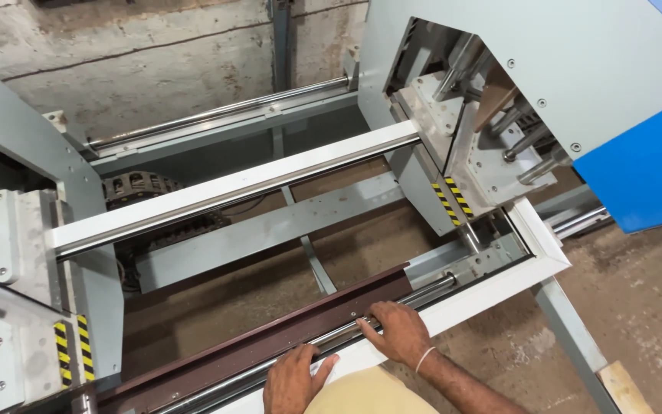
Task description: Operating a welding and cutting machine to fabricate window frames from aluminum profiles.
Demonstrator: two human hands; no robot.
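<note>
A white window-frame profile lies across a grey welding machine; its far rail [231, 188] spans between the two machine heads and its near rail [492, 295] runs along the front with a mitred corner at the right. My left hand [294, 377] rests flat on the near white rail, fingers spread. My right hand [396, 331] presses down on the same rail, fingertips touching the steel guide rod [423, 291] beside a dark brown bar [270, 337]. Neither hand grips anything.
The right machine head [499, 107] with a blue panel [645, 169] covers the frame's right corner. The left head [24, 291] carries yellow-black warning stripes. A cable chain [143, 188] lies behind. A concrete floor shows below, and a wooden piece [622, 387] lies at lower right.
</note>
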